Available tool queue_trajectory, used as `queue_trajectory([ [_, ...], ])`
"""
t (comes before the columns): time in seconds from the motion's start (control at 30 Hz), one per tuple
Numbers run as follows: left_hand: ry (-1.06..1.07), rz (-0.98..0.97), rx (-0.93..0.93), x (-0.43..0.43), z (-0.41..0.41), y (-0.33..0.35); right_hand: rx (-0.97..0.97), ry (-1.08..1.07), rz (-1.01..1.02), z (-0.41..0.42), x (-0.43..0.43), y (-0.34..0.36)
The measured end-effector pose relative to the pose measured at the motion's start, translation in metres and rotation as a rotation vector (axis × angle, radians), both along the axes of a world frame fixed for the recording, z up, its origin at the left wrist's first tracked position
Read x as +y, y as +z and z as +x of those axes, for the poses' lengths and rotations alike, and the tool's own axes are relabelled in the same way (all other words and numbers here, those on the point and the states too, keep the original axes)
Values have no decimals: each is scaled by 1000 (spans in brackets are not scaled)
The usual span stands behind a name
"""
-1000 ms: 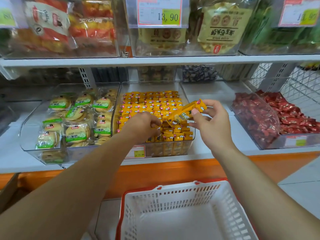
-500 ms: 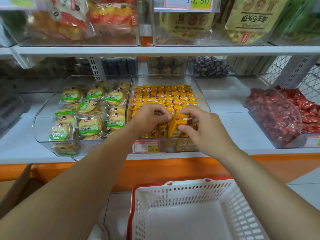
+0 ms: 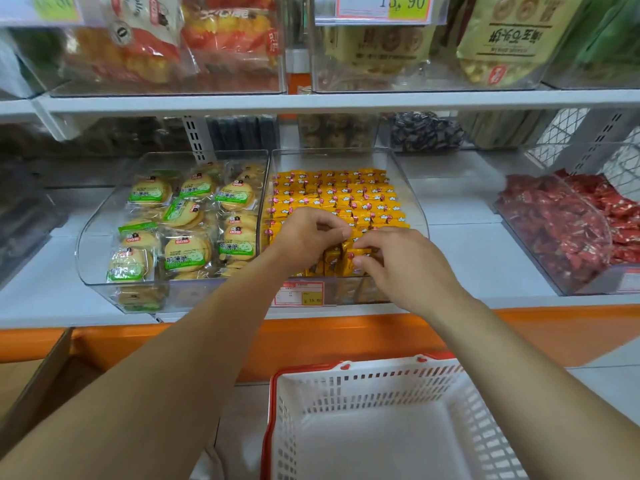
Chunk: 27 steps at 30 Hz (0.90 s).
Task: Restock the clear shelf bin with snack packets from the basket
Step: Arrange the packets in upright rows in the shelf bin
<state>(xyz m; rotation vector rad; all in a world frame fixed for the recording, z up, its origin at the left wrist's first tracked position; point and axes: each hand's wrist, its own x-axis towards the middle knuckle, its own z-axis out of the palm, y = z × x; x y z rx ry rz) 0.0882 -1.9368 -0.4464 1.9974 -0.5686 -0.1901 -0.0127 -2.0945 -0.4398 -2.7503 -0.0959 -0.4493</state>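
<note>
The clear shelf bin [image 3: 417, 209] on the middle shelf holds rows of small yellow snack packets [image 3: 346, 195]. Both my hands are over its front rows. My right hand [image 3: 401, 268] pinches a yellow packet [image 3: 360, 254] with thumb and fingers, pushing it down among the front packets. My left hand [image 3: 308, 237] has curled fingers against the packets beside it; what it holds is hidden. The white basket with a red rim [image 3: 381, 427] stands below on the floor, and its visible inside shows no packets.
A clear bin of round green-labelled biscuits [image 3: 180, 230] stands to the left. A bin of red packets [image 3: 568, 230] stands to the right. The upper shelf [image 3: 311, 102] carries more bins close above. An orange ledge [image 3: 346, 337] runs below the shelf; a cardboard box [image 3: 34, 375] at lower left.
My right hand brought the yellow packet down from above the bin into the front rows. My left hand stayed at the front packets. The view moved closer.
</note>
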Motion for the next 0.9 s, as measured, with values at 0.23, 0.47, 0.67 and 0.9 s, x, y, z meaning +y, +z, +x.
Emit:
queue_trajectory([
  [0.23, -38, 37, -26, 2, 1, -2, -50, -107, -59, 4, 7, -7],
  [0.47, -46, 144, -59, 9, -5, -6, 29, -22, 151, 5, -5, -15],
  [0.67, -93, 170, -97, 16, -6, 0, -52, 13, 349, 8, 8, -14],
  [0.9, -137, 76, -17, 23, -6, -1, -34, 5, 41, 17, 13, -5],
])
